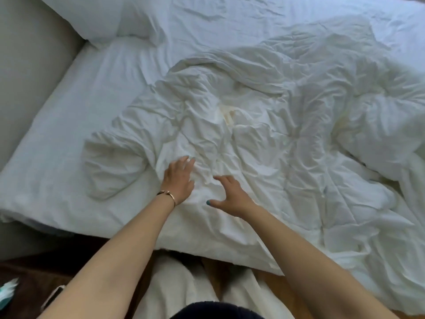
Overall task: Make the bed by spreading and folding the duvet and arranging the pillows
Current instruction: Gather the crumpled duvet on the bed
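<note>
Left hand (178,178) and right hand (230,196), grips wide, over rumpled duvet (287,134), pillow (110,17), sheet (76,125)

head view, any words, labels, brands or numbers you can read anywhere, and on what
None can be read. The white duvet, the pillow, the fitted sheet and the bracelet on the left hand show no print. The teal and white thing at the lower left edge is too blurred to tell.
</note>
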`<action>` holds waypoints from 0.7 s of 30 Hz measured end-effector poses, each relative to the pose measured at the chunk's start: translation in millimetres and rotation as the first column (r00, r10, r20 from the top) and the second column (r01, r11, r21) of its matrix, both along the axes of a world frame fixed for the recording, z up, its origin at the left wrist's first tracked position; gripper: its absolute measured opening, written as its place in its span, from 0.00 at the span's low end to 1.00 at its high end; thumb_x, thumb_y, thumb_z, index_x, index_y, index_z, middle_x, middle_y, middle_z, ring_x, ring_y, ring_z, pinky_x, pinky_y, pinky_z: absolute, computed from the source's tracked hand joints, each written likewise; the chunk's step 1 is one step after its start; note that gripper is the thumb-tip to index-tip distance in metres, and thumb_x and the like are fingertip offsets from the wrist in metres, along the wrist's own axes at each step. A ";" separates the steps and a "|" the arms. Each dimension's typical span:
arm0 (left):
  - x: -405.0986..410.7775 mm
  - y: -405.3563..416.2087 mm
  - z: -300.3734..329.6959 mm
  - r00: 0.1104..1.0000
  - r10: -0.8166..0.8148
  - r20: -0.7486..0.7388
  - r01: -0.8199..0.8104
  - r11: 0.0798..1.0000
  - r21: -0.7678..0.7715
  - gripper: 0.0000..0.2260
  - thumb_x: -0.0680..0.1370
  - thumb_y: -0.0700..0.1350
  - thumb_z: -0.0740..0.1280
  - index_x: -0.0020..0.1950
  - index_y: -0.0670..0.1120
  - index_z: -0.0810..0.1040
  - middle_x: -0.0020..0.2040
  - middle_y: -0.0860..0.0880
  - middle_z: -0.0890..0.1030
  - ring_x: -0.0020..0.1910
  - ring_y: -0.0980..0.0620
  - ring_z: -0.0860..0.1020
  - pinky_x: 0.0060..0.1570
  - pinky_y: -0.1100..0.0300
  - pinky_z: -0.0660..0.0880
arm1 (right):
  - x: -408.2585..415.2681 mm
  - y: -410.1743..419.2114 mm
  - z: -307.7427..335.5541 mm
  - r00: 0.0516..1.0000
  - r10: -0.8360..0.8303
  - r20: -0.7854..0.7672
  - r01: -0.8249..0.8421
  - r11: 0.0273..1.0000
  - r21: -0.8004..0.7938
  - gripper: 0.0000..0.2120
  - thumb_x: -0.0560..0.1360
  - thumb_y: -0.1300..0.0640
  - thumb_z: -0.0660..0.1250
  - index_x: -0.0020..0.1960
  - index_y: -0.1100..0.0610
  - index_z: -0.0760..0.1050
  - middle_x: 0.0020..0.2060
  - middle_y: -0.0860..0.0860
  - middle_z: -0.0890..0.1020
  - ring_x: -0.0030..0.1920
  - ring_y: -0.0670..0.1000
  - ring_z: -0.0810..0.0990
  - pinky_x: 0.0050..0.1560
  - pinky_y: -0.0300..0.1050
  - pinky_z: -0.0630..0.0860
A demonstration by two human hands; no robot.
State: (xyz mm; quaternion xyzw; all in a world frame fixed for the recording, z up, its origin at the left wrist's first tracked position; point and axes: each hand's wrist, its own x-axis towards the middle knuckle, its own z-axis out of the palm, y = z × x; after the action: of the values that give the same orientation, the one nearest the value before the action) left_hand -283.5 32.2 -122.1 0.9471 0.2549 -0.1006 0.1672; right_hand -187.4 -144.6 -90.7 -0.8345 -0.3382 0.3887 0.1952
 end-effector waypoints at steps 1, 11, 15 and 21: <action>-5.5 20.3 1.2 0.999 0.033 0.040 -0.033 0.999 -0.001 0.33 0.78 0.49 0.64 0.78 0.51 0.50 0.77 0.47 0.54 0.71 0.41 0.58 0.69 0.50 0.59 | -7.7 24.9 0.4 0.996 -0.014 0.084 0.009 0.998 0.057 0.38 0.72 0.41 0.71 0.76 0.48 0.58 0.72 0.47 0.62 0.72 0.49 0.61 0.67 0.46 0.67; -81.5 220.7 -29.3 0.825 0.565 -0.016 -0.565 0.825 0.015 0.55 0.63 0.58 0.77 0.76 0.62 0.40 0.78 0.44 0.41 0.75 0.35 0.43 0.67 0.36 0.54 | -52.0 220.8 -26.7 0.913 0.141 0.382 -0.017 0.950 -0.311 0.54 0.72 0.58 0.71 0.73 0.33 0.31 0.77 0.51 0.38 0.70 0.66 0.60 0.56 0.58 0.74; -76.6 263.1 -46.7 0.866 0.491 -0.094 -0.500 0.854 -0.145 0.53 0.64 0.55 0.77 0.76 0.57 0.44 0.71 0.42 0.59 0.68 0.38 0.63 0.61 0.41 0.67 | -39.5 189.7 -37.3 0.935 0.160 0.318 -0.005 0.899 -0.437 0.45 0.73 0.67 0.64 0.76 0.36 0.44 0.71 0.44 0.63 0.60 0.58 0.69 0.48 0.50 0.74; -105.6 235.7 -40.9 0.999 -0.027 -0.016 0.025 0.994 -0.107 0.26 0.74 0.44 0.67 0.70 0.57 0.68 0.61 0.49 0.78 0.54 0.43 0.79 0.49 0.51 0.76 | -62.8 114.5 -26.6 0.927 0.375 0.034 -0.233 0.643 -0.730 0.27 0.78 0.52 0.60 0.74 0.38 0.59 0.70 0.44 0.68 0.68 0.54 0.67 0.61 0.50 0.71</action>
State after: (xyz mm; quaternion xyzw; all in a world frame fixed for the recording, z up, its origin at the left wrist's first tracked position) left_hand -389.1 267.9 -163.1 0.9392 0.2381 -0.1246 0.2139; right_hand -250.2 -30.2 -117.3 -0.8067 -0.3126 0.4383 -0.2439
